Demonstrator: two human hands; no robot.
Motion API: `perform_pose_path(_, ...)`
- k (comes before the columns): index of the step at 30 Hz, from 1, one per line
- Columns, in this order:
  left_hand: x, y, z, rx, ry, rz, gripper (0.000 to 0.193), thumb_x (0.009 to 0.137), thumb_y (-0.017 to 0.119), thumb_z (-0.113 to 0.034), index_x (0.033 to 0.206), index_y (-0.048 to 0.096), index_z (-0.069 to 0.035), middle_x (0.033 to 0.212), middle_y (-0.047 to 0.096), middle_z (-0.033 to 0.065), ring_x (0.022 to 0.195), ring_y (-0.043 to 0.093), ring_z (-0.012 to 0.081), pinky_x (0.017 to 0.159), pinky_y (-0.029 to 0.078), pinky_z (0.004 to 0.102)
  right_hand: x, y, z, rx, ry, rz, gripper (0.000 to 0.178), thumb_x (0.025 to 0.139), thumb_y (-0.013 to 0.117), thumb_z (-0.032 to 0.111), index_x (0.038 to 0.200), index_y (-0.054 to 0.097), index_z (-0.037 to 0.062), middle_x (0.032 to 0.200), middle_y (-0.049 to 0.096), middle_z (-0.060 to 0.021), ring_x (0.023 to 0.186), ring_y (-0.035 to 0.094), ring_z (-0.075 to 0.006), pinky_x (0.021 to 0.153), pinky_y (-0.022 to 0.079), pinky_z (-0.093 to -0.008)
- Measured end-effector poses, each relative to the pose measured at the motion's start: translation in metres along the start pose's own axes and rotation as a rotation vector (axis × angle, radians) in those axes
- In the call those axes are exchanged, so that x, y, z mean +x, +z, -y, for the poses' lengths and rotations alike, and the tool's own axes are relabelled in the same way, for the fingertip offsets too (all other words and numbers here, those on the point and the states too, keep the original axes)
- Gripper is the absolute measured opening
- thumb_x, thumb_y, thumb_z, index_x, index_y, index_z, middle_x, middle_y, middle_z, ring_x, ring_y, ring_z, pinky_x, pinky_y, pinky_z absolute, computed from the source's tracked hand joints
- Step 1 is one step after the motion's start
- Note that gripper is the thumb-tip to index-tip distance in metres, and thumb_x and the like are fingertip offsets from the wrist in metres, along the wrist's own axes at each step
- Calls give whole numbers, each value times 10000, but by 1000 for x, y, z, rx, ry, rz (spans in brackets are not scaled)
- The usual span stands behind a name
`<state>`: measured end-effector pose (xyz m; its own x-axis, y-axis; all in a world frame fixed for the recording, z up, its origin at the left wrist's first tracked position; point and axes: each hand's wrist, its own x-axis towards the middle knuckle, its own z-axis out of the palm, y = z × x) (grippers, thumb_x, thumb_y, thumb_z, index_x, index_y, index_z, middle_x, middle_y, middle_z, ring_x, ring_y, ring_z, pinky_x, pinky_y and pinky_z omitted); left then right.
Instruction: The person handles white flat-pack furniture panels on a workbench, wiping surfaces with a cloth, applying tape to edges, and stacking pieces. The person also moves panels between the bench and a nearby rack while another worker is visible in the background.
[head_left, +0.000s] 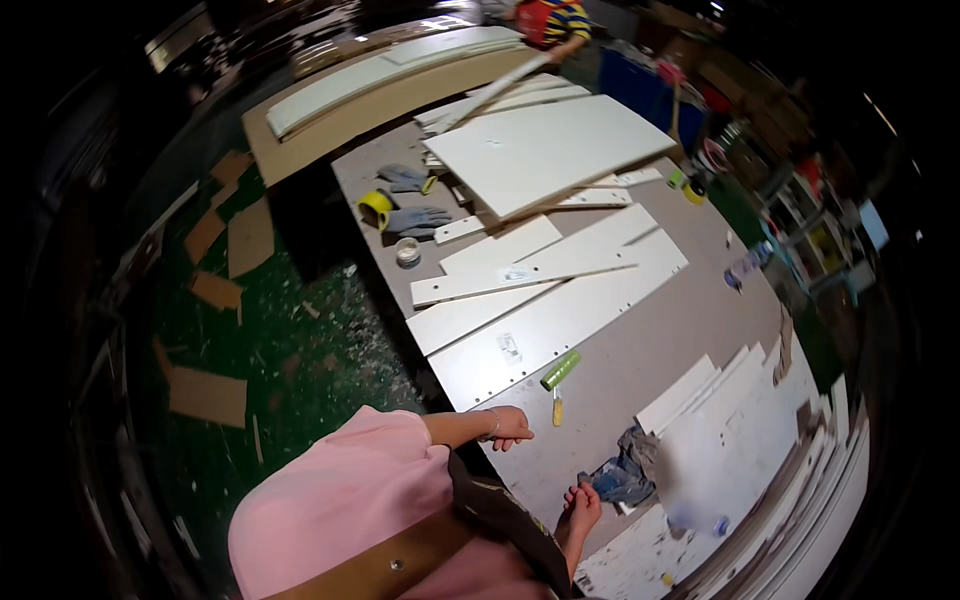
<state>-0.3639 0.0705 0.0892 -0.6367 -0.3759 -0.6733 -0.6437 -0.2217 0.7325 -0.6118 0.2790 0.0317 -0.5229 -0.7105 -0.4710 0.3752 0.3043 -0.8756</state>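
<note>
My left hand (512, 427) hangs over the table's near edge, fingers curled in, with nothing visible in it. Just beyond it lie a green cylinder (561, 370) and a small yellow-ended tool (557, 408), perhaps a brush. My right hand (582, 508) is lower and to the right, its fingertips pinched at the edge of a crumpled blue-grey rag (628, 472). White panels with drilled holes (530, 355) lie ahead of my left hand. Small plastic bags rest on two of them.
A large white board (550, 150) tops a stack farther off. Gloves (415, 218), a yellow tape roll (375, 208) and a jar (407, 252) sit at the left edge. White boards (740, 440) pile at right. A person in a striped sleeve (570, 22) holds a strip (490, 95).
</note>
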Motion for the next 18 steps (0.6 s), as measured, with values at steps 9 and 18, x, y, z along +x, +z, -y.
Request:
perform_pose_path(9,6,-3,-3,24,-10,31,362,900,472,-326,744,574,-16,602,638,105,427,583,204,460,474,347,2,9,-3,-73,-57,-75,113,879,557,59,991,564,54,774,604,-41,607,557,-119,504,446,-234)
perform_pose_path(18,33,8,22,-126,77,49,382,911,524,-344,769,561,8,575,610,118,386,549,171,375,433,268,-96,65,-35,-344,-236,-54,254,846,604,60,1094,585,6,1001,632,-88,906,610,-149,781,500,-267)
